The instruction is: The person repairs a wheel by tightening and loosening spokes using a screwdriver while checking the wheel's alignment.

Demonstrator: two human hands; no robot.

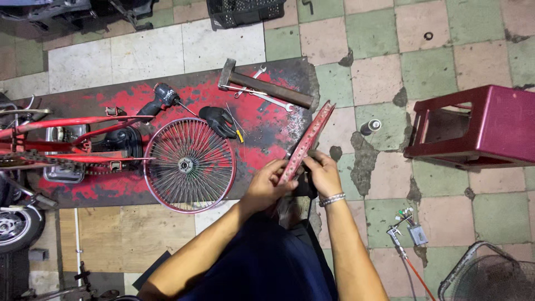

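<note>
A red bicycle wheel rim (308,139) stands edge-on in front of me, seen as a long narrow strip with spoke holes. My left hand (268,184) grips its near end from the left. My right hand (322,171), with a bead bracelet on the wrist, holds the same end from the right. Both hands pinch the rim near its lower part. To the left, a red spoked wheel (189,165) lies flat on a worn red-and-black mat (262,142).
A hammer (262,85), wrenches (267,98), a black glove (218,120), a cordless drill (159,100) and a red bicycle frame (61,139) lie on the mat. A dark red stool (473,125) stands right. A small can (369,127), an air tool (407,228) and a fan guard (485,276) sit on the tiles.
</note>
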